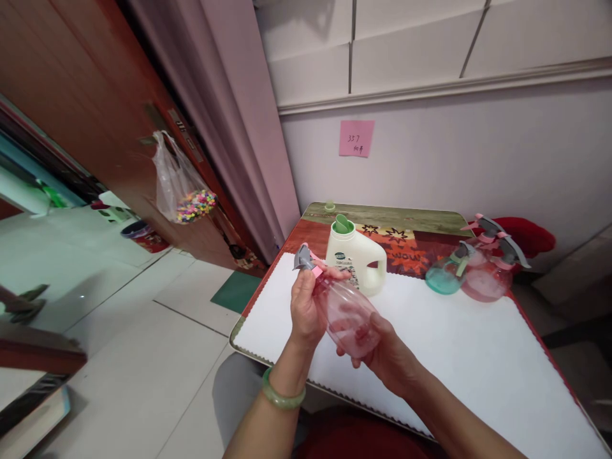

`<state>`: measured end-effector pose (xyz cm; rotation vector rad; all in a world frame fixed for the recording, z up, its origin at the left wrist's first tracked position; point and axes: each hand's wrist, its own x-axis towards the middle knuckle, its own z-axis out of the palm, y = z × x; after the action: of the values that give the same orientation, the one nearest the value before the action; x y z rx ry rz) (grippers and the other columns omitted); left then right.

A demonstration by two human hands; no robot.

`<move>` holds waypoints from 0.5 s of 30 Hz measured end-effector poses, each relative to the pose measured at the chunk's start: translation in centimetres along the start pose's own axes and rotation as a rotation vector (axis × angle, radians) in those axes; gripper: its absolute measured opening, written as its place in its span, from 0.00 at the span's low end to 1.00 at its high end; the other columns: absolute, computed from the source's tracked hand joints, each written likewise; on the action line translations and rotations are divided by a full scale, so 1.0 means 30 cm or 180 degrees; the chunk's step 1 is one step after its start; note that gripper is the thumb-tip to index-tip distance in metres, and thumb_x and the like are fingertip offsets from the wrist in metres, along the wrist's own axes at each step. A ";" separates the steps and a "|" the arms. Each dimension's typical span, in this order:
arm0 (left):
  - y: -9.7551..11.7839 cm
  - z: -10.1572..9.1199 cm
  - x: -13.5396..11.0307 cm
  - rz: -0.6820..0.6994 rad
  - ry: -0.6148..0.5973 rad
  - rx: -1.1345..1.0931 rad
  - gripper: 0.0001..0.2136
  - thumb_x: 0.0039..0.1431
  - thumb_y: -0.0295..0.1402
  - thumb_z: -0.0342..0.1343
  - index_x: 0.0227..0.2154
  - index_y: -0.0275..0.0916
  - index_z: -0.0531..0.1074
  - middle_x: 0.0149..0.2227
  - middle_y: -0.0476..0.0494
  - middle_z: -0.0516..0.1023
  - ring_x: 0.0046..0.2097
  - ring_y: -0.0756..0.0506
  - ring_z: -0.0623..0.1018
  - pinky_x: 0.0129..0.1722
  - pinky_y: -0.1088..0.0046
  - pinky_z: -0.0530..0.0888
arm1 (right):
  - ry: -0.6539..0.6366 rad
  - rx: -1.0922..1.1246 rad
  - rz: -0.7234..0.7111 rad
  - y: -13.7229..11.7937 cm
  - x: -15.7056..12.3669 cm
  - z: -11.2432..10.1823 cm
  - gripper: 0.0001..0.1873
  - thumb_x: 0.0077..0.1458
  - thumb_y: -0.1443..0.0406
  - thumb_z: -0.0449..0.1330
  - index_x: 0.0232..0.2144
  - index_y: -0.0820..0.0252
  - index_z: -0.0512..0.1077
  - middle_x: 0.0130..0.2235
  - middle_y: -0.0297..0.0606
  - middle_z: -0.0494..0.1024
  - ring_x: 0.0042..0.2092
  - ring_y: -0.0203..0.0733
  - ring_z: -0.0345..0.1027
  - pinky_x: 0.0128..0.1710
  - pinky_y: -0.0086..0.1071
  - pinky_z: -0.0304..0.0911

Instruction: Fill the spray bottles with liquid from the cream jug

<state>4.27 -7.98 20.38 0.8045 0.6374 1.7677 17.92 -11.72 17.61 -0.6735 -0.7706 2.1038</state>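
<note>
Soft light brightens the white sheet [459, 357]; outer edges look stretched and blurry.

With the held spray bottle [348, 319] at the dial's centre and twelve pointing away from the person, the left hand [306, 306] is at its neck, between nine and ten; the right hand [388, 350] is at its base, toward four. The bottle is above the near part of a sheet [459, 357] laid on the tabletop [411, 220]. A jug [354, 250] stands just behind, at twelve. Past it, between eleven and twelve, a cap-like piece [329, 207] lies near the far edge. Three further spray bottles [485, 284] stand together between two and three. Behind, at twelve, a note [356, 138] is on the wall [430, 146]. A bag [184, 191] hangs on the door [71, 76] at ten.
</note>
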 end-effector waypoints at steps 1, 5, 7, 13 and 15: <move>-0.003 -0.006 -0.006 -0.0029 0.0037 0.0033 0.16 0.64 0.48 0.57 0.40 0.38 0.74 0.34 0.44 0.81 0.43 0.39 0.83 0.54 0.54 0.74 | 0.0046 -0.0046 -0.0058 0.008 0.005 -0.004 0.40 0.49 0.40 0.65 0.57 0.57 0.67 0.42 0.43 0.80 0.30 0.41 0.76 0.22 0.28 0.68; -0.018 -0.042 -0.075 -0.0548 -0.0052 0.0276 0.26 0.55 0.52 0.65 0.50 0.41 0.71 0.45 0.39 0.81 0.49 0.37 0.81 0.52 0.56 0.75 | 0.0387 -0.0617 -0.0838 0.043 0.037 -0.043 0.41 0.44 0.45 0.71 0.56 0.53 0.65 0.48 0.42 0.78 0.41 0.47 0.77 0.35 0.37 0.74; -0.029 -0.065 -0.130 -0.0931 -0.0159 0.0406 0.32 0.47 0.46 0.72 0.54 0.43 0.69 0.49 0.39 0.80 0.52 0.37 0.80 0.52 0.59 0.75 | 0.0412 -0.1176 -0.1220 0.055 0.053 -0.071 0.40 0.45 0.43 0.70 0.54 0.54 0.64 0.50 0.43 0.77 0.48 0.51 0.75 0.45 0.41 0.73; -0.069 -0.228 -0.144 -0.1298 0.0437 0.1478 0.26 0.54 0.44 0.65 0.51 0.41 0.65 0.52 0.37 0.76 0.50 0.37 0.81 0.46 0.58 0.78 | 0.0888 -0.3258 -0.0868 0.099 0.056 -0.147 0.32 0.60 0.43 0.57 0.58 0.54 0.62 0.58 0.47 0.74 0.50 0.53 0.75 0.49 0.48 0.69; -0.068 -0.326 -0.057 -0.1088 0.0563 0.3070 0.25 0.56 0.45 0.62 0.52 0.41 0.62 0.50 0.37 0.77 0.45 0.39 0.82 0.42 0.58 0.79 | 0.1066 -0.3310 -0.0712 0.115 0.037 -0.186 0.34 0.60 0.44 0.58 0.60 0.54 0.60 0.59 0.49 0.72 0.48 0.50 0.76 0.45 0.45 0.71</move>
<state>-1.70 -9.38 12.30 1.0799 1.6979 1.1688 19.41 -10.94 11.16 -1.3474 -1.6475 1.2236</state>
